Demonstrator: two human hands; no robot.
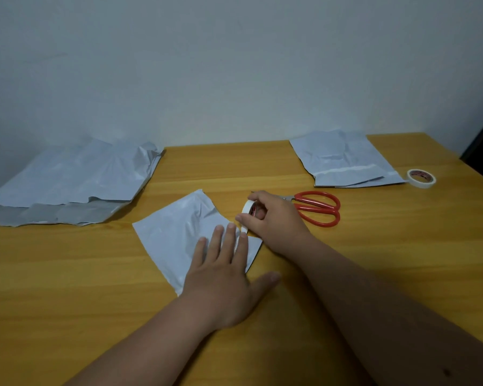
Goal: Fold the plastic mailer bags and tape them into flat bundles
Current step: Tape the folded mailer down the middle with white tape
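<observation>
A folded white mailer bag (173, 235) lies in the middle of the wooden table (67, 274). My left hand (223, 271) presses flat on its right part with straight fingers. My right hand (271, 218) grips a white tape roll (247, 211) standing on edge at the bag's right corner, thumb and fingers curled round it. A short strip of tape runs down from the roll by my left fingertips.
A pile of unfolded grey-white mailers (67, 182) lies at the back left. A folded bundle (343, 160) sits at the back right, with a second tape roll (421, 178) beside it. Red-handled scissors (318, 208) lie just right of my right hand.
</observation>
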